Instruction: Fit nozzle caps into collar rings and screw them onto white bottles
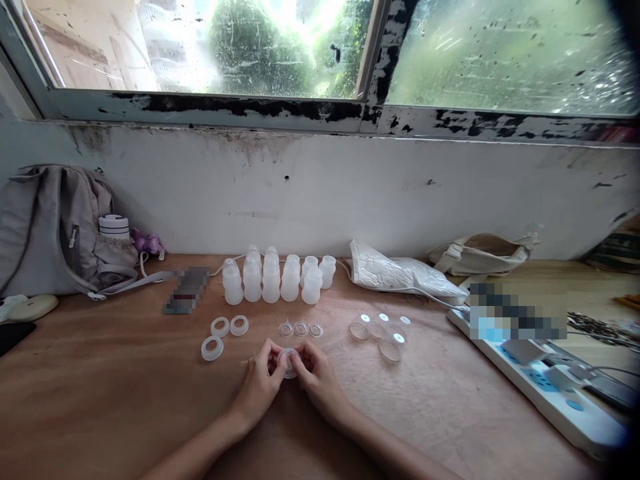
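Note:
Between my left hand (pixel 265 373) and my right hand (pixel 316 377) is a small clear plastic ring-shaped part (pixel 290 371). Both thumbs press on it from above, and the fingers curl round its edge. Just beyond my hands lie three small clear pieces with raised tips (pixel 301 328) in a row. Several white plastic rings (pixel 213 348) rest to the left. Over on the right are several clear round caps (pixel 389 351) and small white discs (pixel 399 338). Frosted white plastic bottles (pixel 271 283) stand in rows behind, some with others stacked on top.
A grey backpack (pixel 55 233) leans at the far left, with a blurred flat object (pixel 187 290) nearby. At the back right lie a white plastic package (pixel 400 270) and a beige bag (pixel 483 253). A white power strip (pixel 540 383) with plugs runs along the right side.

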### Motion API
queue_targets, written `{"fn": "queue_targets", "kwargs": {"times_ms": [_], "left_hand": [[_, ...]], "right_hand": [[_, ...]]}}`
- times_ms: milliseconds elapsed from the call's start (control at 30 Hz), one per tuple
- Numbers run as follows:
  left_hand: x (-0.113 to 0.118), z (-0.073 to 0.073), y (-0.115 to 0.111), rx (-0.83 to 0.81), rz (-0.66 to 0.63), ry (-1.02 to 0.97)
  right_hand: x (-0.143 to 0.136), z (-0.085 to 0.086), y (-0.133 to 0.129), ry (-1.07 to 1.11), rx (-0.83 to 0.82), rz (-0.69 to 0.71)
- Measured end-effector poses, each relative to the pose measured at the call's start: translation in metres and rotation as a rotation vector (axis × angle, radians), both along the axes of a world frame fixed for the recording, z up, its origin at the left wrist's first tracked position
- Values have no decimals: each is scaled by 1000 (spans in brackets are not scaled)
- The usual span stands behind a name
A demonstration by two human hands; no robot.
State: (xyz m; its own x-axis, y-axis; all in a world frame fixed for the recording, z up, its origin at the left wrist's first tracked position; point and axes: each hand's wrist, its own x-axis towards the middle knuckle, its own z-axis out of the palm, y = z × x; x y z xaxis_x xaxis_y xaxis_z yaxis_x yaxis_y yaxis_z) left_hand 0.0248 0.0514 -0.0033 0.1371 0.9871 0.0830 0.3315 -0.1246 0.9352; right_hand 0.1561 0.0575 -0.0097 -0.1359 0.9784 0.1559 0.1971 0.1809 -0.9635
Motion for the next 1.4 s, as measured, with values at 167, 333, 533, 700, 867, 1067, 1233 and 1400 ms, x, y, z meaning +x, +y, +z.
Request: {"fn": "queue_targets", "kwargs": {"times_ms": [167,333,533,700,867,1067,1233,1400], "left_hand": [[0,0,0,4,6,-26],[0,2,-1,1,4,-32],[0,2,-1,25,-19,17],[1,1,1,31,-20,15],[1,7,0,-5,-37,-32],[0,10,-2,24,-50,4],[-2,6,-2,52,-52,14],[-3,4,0,65,-42,21]], "right_hand": [[0,-1,-1,-37,41,-6],[2,1,-1,-80,38,15],[2,1,-2,-96,71,-4],[2,-2,0,-91,61,-43],[2,-1,1,-30,23,-71],[3,3,0,-52,34,-65],[3,2,-1,-94,42,-70],[2,1,-2,-97,36,-67]]}}
